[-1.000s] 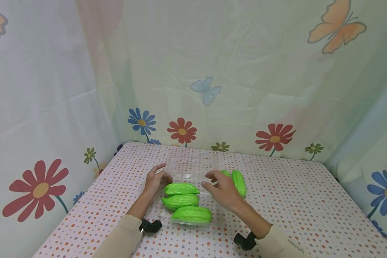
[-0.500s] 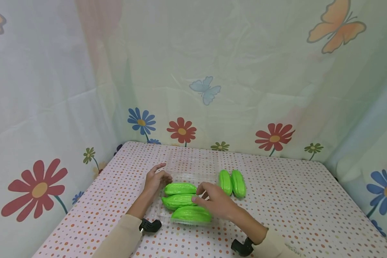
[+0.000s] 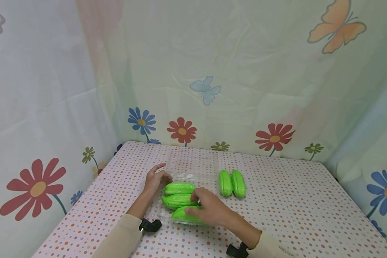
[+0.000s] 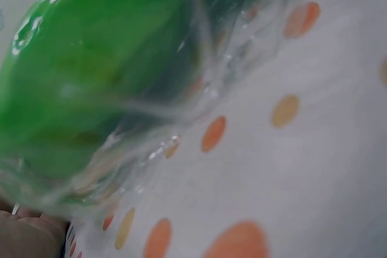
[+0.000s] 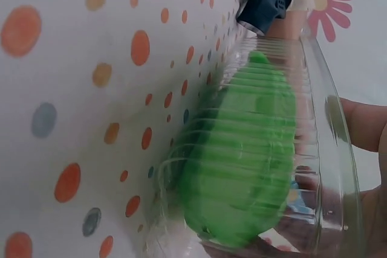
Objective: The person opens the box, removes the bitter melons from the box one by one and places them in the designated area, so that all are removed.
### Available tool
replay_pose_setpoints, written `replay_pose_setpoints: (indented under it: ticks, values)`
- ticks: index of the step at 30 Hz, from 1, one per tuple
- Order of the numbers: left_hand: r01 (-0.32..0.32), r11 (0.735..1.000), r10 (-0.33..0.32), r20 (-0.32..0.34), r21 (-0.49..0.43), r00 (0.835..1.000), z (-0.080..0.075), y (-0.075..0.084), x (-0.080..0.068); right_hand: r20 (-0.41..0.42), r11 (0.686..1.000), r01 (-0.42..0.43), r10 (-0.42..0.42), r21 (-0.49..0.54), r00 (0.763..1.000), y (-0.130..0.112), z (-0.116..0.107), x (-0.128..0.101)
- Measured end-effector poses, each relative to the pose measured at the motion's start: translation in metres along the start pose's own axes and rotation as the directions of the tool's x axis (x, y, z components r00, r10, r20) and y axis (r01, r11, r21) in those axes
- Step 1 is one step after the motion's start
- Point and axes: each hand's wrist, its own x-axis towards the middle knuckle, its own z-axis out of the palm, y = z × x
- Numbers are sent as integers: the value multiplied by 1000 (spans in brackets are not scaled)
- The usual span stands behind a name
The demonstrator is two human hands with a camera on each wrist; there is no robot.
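A clear plastic clamshell box [image 3: 191, 176] stands with its lid folded back. Three bright green, bumpy bitter melons lie in it crosswise: a far one [image 3: 180, 188], a middle one [image 3: 176, 202] and a near one [image 3: 180, 214]. My right hand [image 3: 209, 208] is over the right side of the box. Its bent fingers reach down beside the near melon, with the thumb [image 5: 363, 125] spread above it; firm contact is not plain. My left hand [image 3: 154, 182] rests at the box's far left corner, fingers loosely extended. In the left wrist view, a melon [image 4: 91, 70] shows blurred through the plastic.
Two more bitter melons, one left [image 3: 225, 183] and one right [image 3: 238, 184], lie side by side on the dotted tablecloth [image 3: 287, 204], right of the box. A printed curtain [image 3: 238, 114] hangs behind and along both sides of the table.
My right hand has moved left and nearer, from the box's right edge to the near bitter melon. The left hand, the box and the melons have stayed put.
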Motion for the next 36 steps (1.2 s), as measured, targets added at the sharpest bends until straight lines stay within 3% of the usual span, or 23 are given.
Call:
replay_pose_setpoints:
  ticks: [8, 16, 27, 36]
  values:
    - [23, 1000, -23, 18, -7, 1000, -1, 3, -2, 38, 998, -10, 12, -59, 999, 1, 7, 1]
    - [42, 999, -43, 52, 17, 998, -2, 14, -7, 28, 999, 8, -6, -52, 1000, 1, 7, 0]
    - [12, 1000, -12, 8, 9, 1000, -2, 0, -1, -25, 999, 40, -40, -24, 999, 1, 8, 0]
    - [4, 1000, -4, 7, 23, 1000, -2, 0, -1, -31, 999, 28, -27, 31, 999, 0, 7, -2]
